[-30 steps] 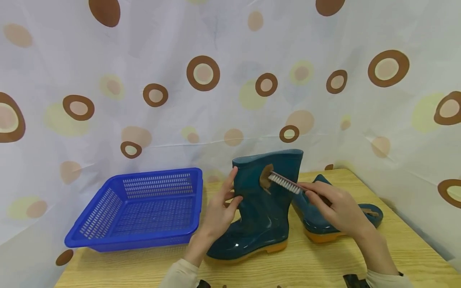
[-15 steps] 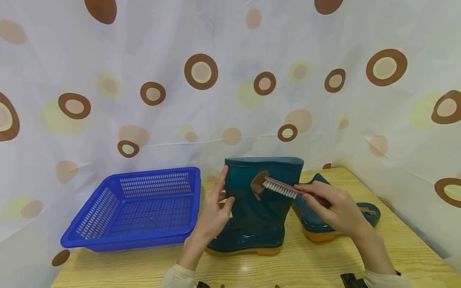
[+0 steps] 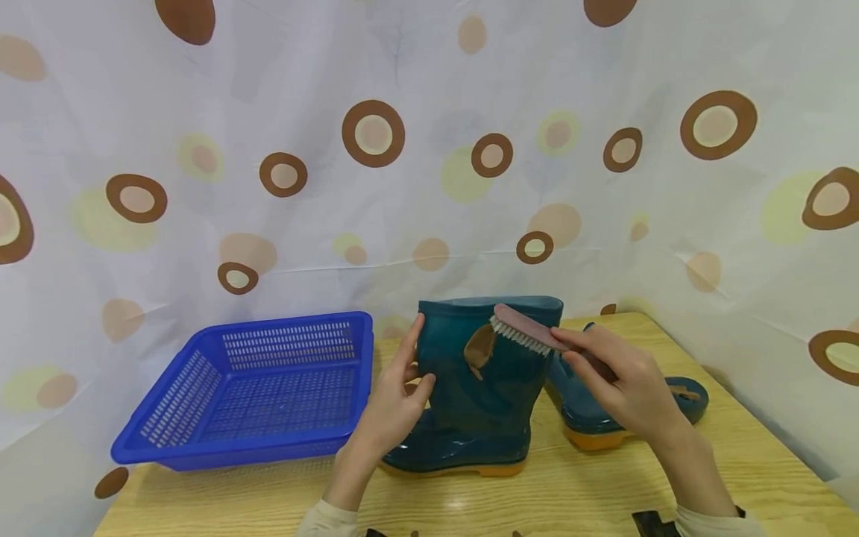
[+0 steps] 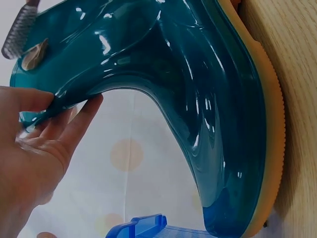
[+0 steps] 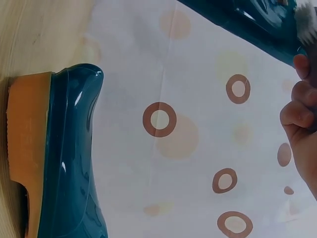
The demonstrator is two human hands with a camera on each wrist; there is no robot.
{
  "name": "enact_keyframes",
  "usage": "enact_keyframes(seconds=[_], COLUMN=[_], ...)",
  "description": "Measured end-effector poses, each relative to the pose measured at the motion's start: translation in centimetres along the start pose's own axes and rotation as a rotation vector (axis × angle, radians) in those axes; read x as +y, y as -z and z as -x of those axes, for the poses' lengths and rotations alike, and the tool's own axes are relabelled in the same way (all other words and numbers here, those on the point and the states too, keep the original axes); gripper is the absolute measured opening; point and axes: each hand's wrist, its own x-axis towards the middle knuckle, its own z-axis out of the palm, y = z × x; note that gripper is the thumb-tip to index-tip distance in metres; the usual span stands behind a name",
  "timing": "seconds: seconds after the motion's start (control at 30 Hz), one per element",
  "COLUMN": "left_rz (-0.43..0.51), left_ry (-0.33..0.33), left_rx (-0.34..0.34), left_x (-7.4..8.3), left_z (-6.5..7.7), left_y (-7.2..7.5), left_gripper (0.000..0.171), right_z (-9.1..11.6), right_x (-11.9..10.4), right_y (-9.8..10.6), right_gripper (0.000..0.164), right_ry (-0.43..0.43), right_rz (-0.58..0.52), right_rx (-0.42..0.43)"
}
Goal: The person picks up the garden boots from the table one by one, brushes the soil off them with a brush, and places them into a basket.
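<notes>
A teal rubber boot with an orange sole stands upright on the table, toe to the left. My left hand grips the left edge of its shaft, thumb on the near face and the other fingers behind, as the left wrist view also shows. A brown mud-like patch marks the upper shaft. My right hand pinches the handle of a pinkish scrub brush. Its white bristles face down-left, close by the patch's right edge. In the right wrist view the brush is cut off by the frame edge.
A second teal boot lies behind my right hand, with a brown smear on its far right part. A blue plastic basket stands at the left of the wooden table. A patterned curtain hangs behind.
The boot has turned and levelled from a tilt, its top moving slightly left and down. The brush swept down-left with the patch, then rose to the patch's upper right.
</notes>
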Motion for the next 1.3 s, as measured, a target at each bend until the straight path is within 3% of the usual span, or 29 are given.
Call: enact_keyframes(seconds=[0.17,0.47,0.77,0.9,1.03,1.17,1.3], left_rz=[-0.026,-0.045,-0.057,-0.068,-0.077,-0.079,-0.071], left_ry=[0.0,0.023,0.034,0.023,0.003,-0.008,-0.005], left_rx=[0.002,-0.009,-0.001,0.001,0.0,-0.011,-0.034], left_x=[0.0,0.1,0.1,0.2,0.3,0.3,0.4], left_z=[0.0,0.0,0.0,0.0,0.1,0.1,0.1], left_y=[0.1,0.2,0.1,0.0,-0.1,0.0,0.1], left_gripper=[0.083,0.084,0.084,0.084,0.084,0.083,0.083], right_z=[0.1,0.5,0.5,0.5,0.2,-0.4,-0.9], right_x=[-0.2,-0.3,-0.6,-0.6,-0.8,-1.4,-1.7], right_y=[-0.4,-0.5,0.0,0.3,0.6,0.8,0.7], right_gripper=[0.03,0.048,0.047,0.045,0.029,0.029,0.036], right_ry=[-0.051,-0.126,-0.153,-0.104,-0.025,-0.012,0.016], right_rz=[0.03,0.031,-0.028,-0.117,-0.186,-0.145,-0.084], right_rx=[-0.072,-0.224,-0.274,-0.228,-0.087,0.022,0.029])
